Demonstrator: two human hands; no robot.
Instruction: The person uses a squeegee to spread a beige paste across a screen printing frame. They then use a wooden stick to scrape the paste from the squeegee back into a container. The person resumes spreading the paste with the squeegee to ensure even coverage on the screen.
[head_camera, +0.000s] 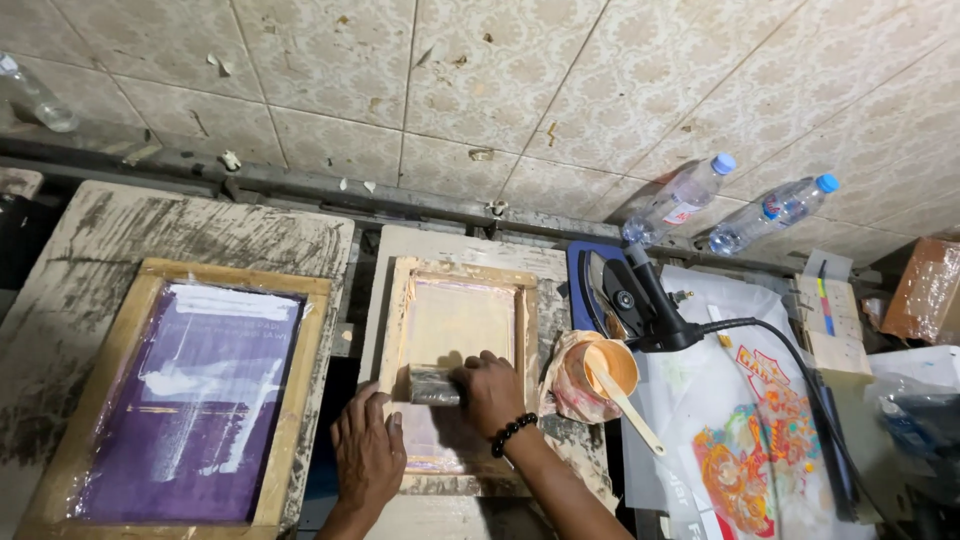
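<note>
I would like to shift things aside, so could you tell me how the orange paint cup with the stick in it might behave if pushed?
The paint cup looks light and probably tips easily, since the stick leans far over its rim. Its crumpled wrapping suggests soft sides, so it may dent and spill.

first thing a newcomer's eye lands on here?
Probably the right hand gripping a squeegee on the small wooden screen frame at centre, with the left hand pressing the frame's lower left corner. Next, the large frame with purple mesh on the left, and the cup of orange ink with its stick just right of the hands.
</note>
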